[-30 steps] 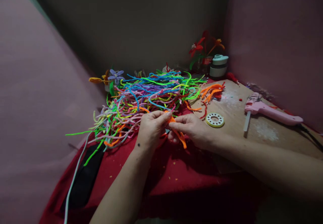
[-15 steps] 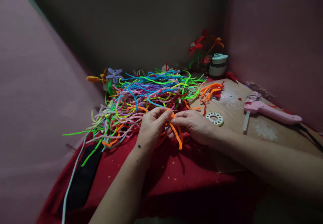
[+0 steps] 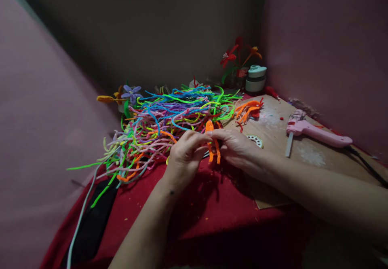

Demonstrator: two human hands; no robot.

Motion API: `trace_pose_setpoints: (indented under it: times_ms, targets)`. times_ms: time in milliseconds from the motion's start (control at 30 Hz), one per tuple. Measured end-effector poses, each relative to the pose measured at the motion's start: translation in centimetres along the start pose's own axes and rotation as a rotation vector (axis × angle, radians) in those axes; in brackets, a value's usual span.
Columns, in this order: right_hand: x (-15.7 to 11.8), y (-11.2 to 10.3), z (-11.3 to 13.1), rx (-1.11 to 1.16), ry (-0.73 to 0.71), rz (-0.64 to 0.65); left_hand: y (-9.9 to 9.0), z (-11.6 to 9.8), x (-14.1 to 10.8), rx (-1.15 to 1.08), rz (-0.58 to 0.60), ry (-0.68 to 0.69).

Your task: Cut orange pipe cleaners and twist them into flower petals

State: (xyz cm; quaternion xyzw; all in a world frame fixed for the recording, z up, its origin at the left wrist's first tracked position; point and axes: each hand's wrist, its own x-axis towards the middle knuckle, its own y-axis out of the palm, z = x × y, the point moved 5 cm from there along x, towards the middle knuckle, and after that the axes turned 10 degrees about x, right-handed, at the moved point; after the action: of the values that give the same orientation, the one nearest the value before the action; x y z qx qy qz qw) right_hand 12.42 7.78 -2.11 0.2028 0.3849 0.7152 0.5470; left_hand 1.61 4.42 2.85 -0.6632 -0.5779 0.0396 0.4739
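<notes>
An orange pipe cleaner (image 3: pixel 209 126) is bent into a narrow loop, its top standing above my fingertips and its two ends hanging below them. My left hand (image 3: pixel 185 155) pinches it from the left with thumb and forefinger. From the other side, my right hand (image 3: pixel 235 147) grips the same piece, with its lower fingers curled and partly hidden. A thin, shiny strip (image 3: pixel 206 154) shows between the hands under the orange piece; I cannot make out what it is. Just behind the hands lies a heap of coloured pipe cleaners (image 3: pixel 169 113).
A pink glue gun (image 3: pixel 321 133) rests on the brown board (image 3: pixel 273 159) at right, beside a round holed disc (image 3: pixel 255 140) and orange pieces (image 3: pixel 249 110). Behind stand a lidded cup (image 3: pixel 256 79) and red flowers (image 3: pixel 229 56). A white cable (image 3: pixel 79 224) crosses a black strip (image 3: pixel 93 224).
The orange pipe cleaner has been turned more upright, its loop now rising above my fingers. My fingers have shifted their hold on it. The whole view has swung slightly right.
</notes>
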Motion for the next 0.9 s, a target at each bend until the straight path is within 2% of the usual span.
trace_pose_setpoints:
  times_ms: [100, 200, 367, 500, 633, 767, 900]
  targets:
    - [0.3, -0.3, -0.2, 0.047, 0.051, -0.033, 0.3, -0.6, -0.5, 0.291, -0.041, 0.252]
    - [0.2, -0.1, -0.2, 0.050, 0.058, -0.020, 0.1, -1.0, -0.7, 0.297, -0.079, 0.320]
    - [-0.5, 0.5, 0.2, 0.006, 0.030, -0.012, -0.6, -1.4, -0.2, -0.032, -0.017, 0.197]
    - [-0.6, 0.5, 0.4, -0.103, 0.012, 0.006, -1.0, -0.7, -0.3, -0.148, -0.073, 0.027]
    - [-0.5, 0.5, 0.5, -0.179, -0.045, 0.042, -1.6, 0.0, -0.7, -0.197, -0.197, -0.141]
    - [-0.3, 0.6, 0.5, -0.238, -0.071, 0.081, -1.8, 0.1, -0.9, -0.175, -0.227, -0.192]
    - [-0.3, 0.8, 0.6, -0.211, -0.051, 0.116, -1.7, -0.3, -0.7, -0.159, -0.185, -0.146]
